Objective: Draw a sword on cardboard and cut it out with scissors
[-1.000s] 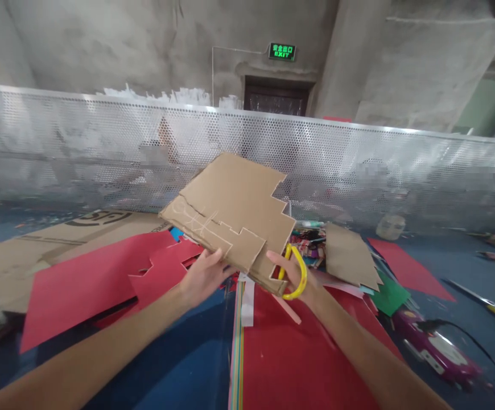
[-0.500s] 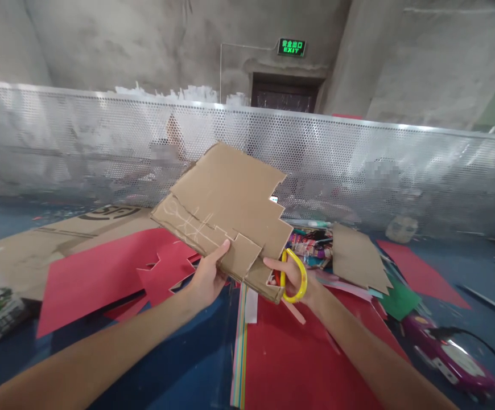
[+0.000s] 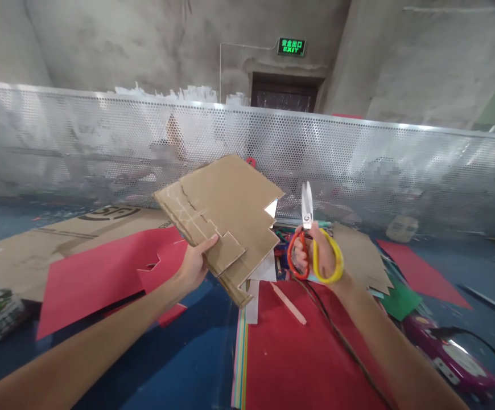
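Note:
My left hand [image 3: 196, 263] grips the lower left edge of a cut brown cardboard piece [image 3: 239, 208], thumb on top. The cardboard is held up and tilted, with notches along its right edge and pale drawn lines near its left end. To its right, my right hand [image 3: 316, 250] is closed on scissors [image 3: 308, 212] with one red and one yellow handle loop. Their blades point upward, nearly together, and are apart from the cardboard.
Red paper sheets [image 3: 98, 279] lie at left beside flat cardboard [image 3: 12, 239]. A red stack [image 3: 298, 353] with a pink strip [image 3: 289, 304] is front centre. At right are a purple device [image 3: 448, 356] and green paper [image 3: 401, 297]. A perforated metal barrier [image 3: 213, 128] stands behind.
My right hand has moved right, away from the cardboard, bringing the scissors upright and into view. My left hand and the cardboard have shifted slightly left.

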Demonstrator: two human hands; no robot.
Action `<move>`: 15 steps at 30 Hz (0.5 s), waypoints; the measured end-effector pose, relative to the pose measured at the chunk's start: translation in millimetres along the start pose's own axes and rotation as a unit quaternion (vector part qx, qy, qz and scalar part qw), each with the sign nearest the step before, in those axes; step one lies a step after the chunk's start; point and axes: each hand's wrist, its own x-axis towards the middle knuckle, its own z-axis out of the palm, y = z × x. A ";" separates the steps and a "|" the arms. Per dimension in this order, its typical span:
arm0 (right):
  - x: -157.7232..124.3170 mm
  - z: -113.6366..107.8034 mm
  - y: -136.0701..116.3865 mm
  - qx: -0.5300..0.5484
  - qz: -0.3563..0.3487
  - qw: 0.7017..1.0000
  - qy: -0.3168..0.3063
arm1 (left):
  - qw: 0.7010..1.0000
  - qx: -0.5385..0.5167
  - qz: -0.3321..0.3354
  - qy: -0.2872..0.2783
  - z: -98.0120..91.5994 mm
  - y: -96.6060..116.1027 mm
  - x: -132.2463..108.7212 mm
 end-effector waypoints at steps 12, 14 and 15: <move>-42.6 -16.6 -39.9 -0.266 0.214 0.890 -0.303 | 0.992 0.087 0.008 -0.095 -4.8 10.1 -1.0; -42.0 -14.6 -39.6 -0.276 0.218 0.878 -0.324 | 0.989 0.100 0.008 -0.108 -5.1 9.5 -1.3; -42.0 -14.2 -38.3 -0.278 0.220 0.877 -0.325 | 0.988 0.107 0.010 -0.115 -5.3 9.0 -1.5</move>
